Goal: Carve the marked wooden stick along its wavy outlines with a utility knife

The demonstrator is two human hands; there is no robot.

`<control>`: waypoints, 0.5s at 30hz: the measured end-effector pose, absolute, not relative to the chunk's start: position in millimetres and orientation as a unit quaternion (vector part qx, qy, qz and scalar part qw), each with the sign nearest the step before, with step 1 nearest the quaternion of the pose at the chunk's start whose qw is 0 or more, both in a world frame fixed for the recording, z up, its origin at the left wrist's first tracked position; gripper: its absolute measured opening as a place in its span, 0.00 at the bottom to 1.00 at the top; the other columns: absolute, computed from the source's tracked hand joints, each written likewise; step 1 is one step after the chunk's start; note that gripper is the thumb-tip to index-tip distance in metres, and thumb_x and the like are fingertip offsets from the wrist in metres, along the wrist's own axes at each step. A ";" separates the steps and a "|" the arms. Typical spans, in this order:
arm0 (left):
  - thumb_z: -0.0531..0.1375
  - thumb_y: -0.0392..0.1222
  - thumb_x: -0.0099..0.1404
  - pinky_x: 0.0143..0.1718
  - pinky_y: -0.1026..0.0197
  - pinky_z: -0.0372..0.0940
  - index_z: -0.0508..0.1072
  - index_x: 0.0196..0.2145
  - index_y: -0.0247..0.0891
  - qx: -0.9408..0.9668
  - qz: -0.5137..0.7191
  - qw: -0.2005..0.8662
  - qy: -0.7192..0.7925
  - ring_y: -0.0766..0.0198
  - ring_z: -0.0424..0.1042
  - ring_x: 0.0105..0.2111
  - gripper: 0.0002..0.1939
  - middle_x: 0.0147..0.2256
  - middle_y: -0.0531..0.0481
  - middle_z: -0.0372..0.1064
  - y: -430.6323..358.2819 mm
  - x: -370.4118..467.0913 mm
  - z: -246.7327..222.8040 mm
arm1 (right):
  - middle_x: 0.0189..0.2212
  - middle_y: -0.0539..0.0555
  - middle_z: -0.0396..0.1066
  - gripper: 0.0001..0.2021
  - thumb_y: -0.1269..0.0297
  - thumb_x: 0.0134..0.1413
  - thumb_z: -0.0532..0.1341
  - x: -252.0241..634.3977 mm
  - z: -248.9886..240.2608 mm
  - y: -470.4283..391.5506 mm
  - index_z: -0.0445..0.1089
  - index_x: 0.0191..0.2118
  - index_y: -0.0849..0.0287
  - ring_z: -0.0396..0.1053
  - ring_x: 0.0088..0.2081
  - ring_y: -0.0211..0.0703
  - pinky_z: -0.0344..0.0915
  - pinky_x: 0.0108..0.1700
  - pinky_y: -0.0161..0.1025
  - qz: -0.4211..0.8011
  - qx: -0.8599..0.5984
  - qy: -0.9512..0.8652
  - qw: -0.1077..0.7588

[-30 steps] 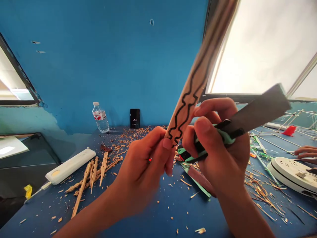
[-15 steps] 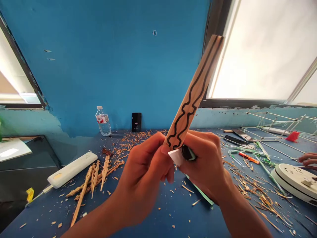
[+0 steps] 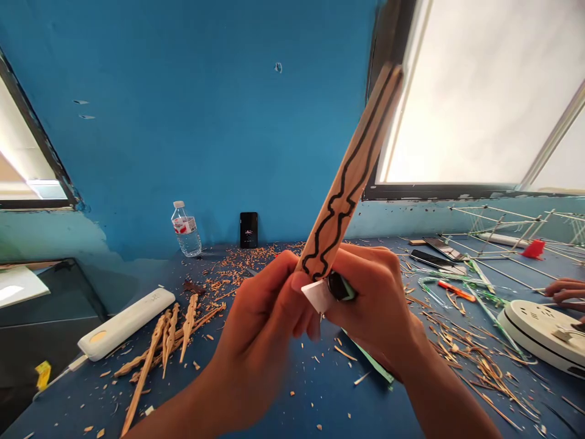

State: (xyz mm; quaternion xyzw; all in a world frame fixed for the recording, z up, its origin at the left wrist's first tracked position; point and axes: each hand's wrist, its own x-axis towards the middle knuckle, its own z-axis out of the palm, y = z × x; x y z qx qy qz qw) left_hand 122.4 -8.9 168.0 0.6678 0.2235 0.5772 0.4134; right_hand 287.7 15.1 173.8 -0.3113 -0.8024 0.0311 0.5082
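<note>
A flat wooden strip [image 3: 346, 183] with two wavy black lines rises tilted to the right, its lower end between my hands. My left hand [image 3: 269, 323] is closed on that end, thumb pressed at its edge. My right hand [image 3: 377, 299] is closed round a dark-tipped tool [image 3: 342, 286], close beside the strip. A small white piece [image 3: 319, 297], which looks like a blade or paper, lies across the strip's lower end. Several carved wooden sticks [image 3: 189, 326] rest on the blue table [image 3: 315, 402] at the left.
A white power bank [image 3: 127, 324], a bottle [image 3: 186, 230] and an upright phone [image 3: 249, 230] are left and behind. Wood shavings [image 3: 484, 366], an orange cutter [image 3: 456, 291], a white round power strip [image 3: 543, 332], a stick frame [image 3: 498, 238] and another person's hand [image 3: 567, 289] are at right.
The strip's lower end and the white piece have shifted slightly left and down in view. The whole scene has also moved a little left as the camera turned. Both hands keep their hold.
</note>
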 end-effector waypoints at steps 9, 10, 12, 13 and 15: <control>0.52 0.51 0.77 0.28 0.66 0.59 0.63 0.29 0.42 0.668 0.525 0.476 0.225 0.69 0.61 0.25 0.19 0.25 0.56 0.55 -11.8 119.3 174.5 | 0.23 0.44 0.70 0.06 0.68 0.49 0.69 287.9 175.0 13.9 0.71 0.28 0.54 0.58 0.23 0.34 0.51 0.28 0.38 0.037 -0.320 -0.811 0.488; 0.51 0.51 0.78 0.28 0.65 0.58 0.64 0.29 0.42 0.673 0.520 0.474 0.228 0.68 0.60 0.25 0.19 0.25 0.56 0.56 -11.4 118.4 174.7 | 0.23 0.43 0.70 0.06 0.68 0.50 0.69 287.6 175.3 13.8 0.71 0.28 0.54 0.58 0.23 0.34 0.51 0.28 0.37 0.038 -0.319 -0.812 0.488; 0.51 0.52 0.78 0.27 0.64 0.56 0.64 0.29 0.42 0.687 0.503 0.473 0.227 0.68 0.58 0.25 0.19 0.24 0.56 0.57 -9.3 116.6 175.2 | 0.22 0.41 0.69 0.06 0.70 0.50 0.69 287.1 175.7 14.1 0.71 0.28 0.54 0.59 0.23 0.32 0.52 0.28 0.36 0.037 -0.307 -0.809 0.500; 0.50 0.53 0.78 0.27 0.63 0.55 0.64 0.29 0.42 0.692 0.496 0.475 0.224 0.67 0.57 0.25 0.20 0.23 0.56 0.57 -7.7 115.9 175.3 | 0.22 0.41 0.69 0.07 0.71 0.50 0.68 287.0 175.8 14.6 0.70 0.28 0.55 0.59 0.23 0.31 0.52 0.28 0.35 0.038 -0.299 -0.808 0.506; 0.51 0.53 0.78 0.26 0.62 0.53 0.63 0.30 0.42 0.695 0.486 0.484 0.217 0.67 0.55 0.24 0.20 0.23 0.56 0.58 -3.8 115.2 175.4 | 0.23 0.40 0.69 0.07 0.74 0.49 0.67 287.6 175.6 16.8 0.70 0.28 0.55 0.60 0.24 0.29 0.52 0.28 0.34 0.043 -0.292 -0.813 0.502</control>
